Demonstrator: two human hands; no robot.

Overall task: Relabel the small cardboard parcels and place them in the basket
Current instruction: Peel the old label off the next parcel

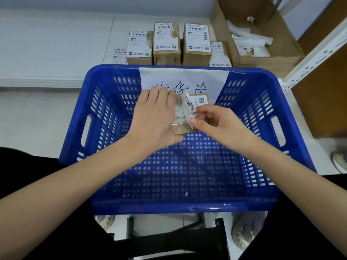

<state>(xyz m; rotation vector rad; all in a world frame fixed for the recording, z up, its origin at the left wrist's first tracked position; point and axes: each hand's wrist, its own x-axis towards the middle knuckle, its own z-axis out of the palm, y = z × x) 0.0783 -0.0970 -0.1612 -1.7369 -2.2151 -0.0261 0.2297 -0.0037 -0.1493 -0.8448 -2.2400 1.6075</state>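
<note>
Pale floor tiles (pixel 37 119) and a low white ledge (pixel 47 44) fill the left of the frame, with a blue plastic basket (pixel 97 205) taking up the middle. On the basket's far wall is taped a white paper sign (pixel 216 79) with handwritten characters. Held over the basket, just below the sign, is a small cardboard parcel (pixel 181 129). The left hand (pixel 155 117) grips it from the left side, fingers curled over its far edge. The right hand (pixel 216 124) pinches a corner of the white barcode label (pixel 189 105) between thumb and fingertips; that end of the label is lifted and curled off the parcel, while its far end with the square code lies flat. Beyond the basket, at top centre, four labelled parcels (pixel 167 45) stand in a row on the ledge. At upper right an open cardboard box (pixel 266 61) holds crumpled white paper strips (pixel 249 40), beside a white metal shelf post (pixel 315 59).
</note>
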